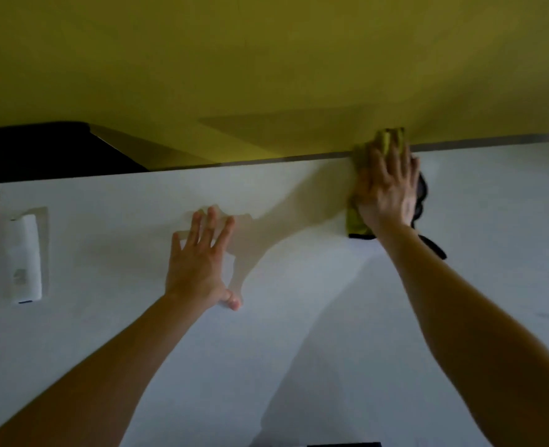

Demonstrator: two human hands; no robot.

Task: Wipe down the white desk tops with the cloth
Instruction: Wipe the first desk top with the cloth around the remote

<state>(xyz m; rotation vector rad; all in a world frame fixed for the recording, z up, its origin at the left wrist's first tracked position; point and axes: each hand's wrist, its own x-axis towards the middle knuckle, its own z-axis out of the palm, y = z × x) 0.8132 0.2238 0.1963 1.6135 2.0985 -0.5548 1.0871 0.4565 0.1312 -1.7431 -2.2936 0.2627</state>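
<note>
The white desk top (299,317) fills the lower part of the head view. My right hand (387,185) presses a yellow-green cloth with a black edge (357,224) flat against the desk's far edge, fingers spread and straight. The cloth's top pokes out above my fingertips against the yellow wall. My left hand (199,256) rests flat on the desk left of centre, fingers spread, holding nothing.
A yellow wall (266,59) rises right behind the desk's far edge. A white oblong object (25,259) lies near the desk's left edge. A dark area (41,150) sits beyond the far left corner. A small black thing (344,444) shows at the near edge.
</note>
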